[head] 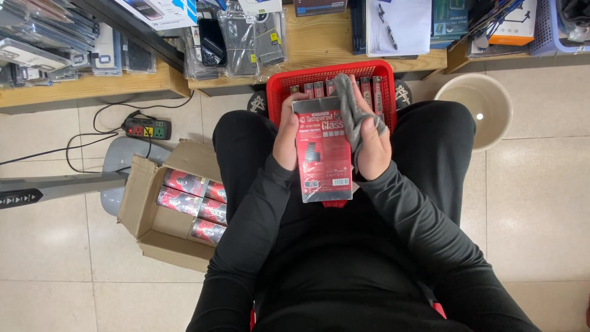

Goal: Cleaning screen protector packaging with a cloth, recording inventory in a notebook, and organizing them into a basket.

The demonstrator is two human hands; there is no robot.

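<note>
We look straight down at a seated person in black, knees apart, on a pale tiled floor (541,203). At nine o'clock from the lap sits an open cardboard carton (138,203), several red shrink-wrapped packs inside it, which we judge to be waiting their turn. At twelve o'clock, between the knees, a red plastic basket (278,86) holds a row of slim red boxes standing on edge, seemingly finished ones. At centre, the left hand (286,138) grasps the left edge of a flat red-and-silver box (322,157), held upright above the lap. The right hand (373,144) is clenched around a grey cloth (350,110) pressed against the box's right edge; wiping looks midway.
</note>
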